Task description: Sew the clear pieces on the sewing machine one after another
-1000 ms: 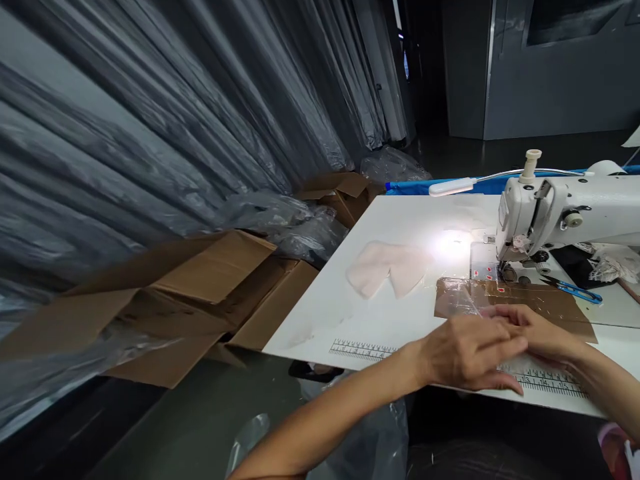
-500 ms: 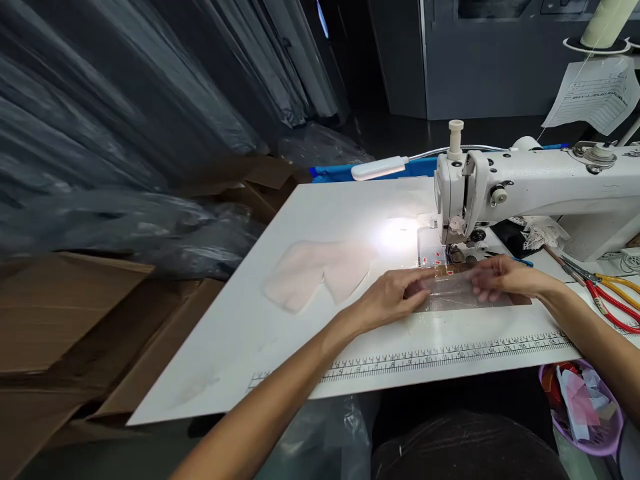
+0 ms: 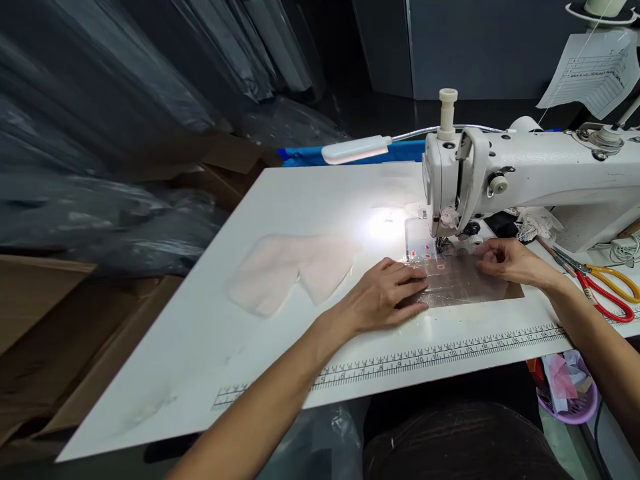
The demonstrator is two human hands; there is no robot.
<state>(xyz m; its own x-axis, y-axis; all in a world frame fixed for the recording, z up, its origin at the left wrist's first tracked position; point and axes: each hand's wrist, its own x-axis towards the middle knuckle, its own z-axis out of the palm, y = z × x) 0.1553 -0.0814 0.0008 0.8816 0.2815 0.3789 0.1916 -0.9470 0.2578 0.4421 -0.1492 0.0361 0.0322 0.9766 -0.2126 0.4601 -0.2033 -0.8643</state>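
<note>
A thin clear piece (image 3: 453,280) lies on a brown patch of the white sewing table (image 3: 280,207), just in front of the needle of a white sewing machine (image 3: 505,180). My left hand (image 3: 385,297) lies flat on the piece's left end, fingers stretched out. At the right end my right hand (image 3: 507,260) has its fingers curled, pinching the edge near the presser foot. A pale pink fabric piece (image 3: 290,267) rests on the table to the left of my hands.
A lamp on a bendy neck (image 3: 357,150) lights the needle area. Red-handled and yellow-handled scissors (image 3: 607,290) lie at the right. Open cardboard boxes (image 3: 65,333) and plastic-wrapped rolls (image 3: 125,100) stand left of the table. A purple basket of scraps (image 3: 570,393) hangs below the right edge.
The view swung right and down toward the machine. Both hands slid the clear piece forward from the table's front edge to the needle, and my left hand flattened on it.
</note>
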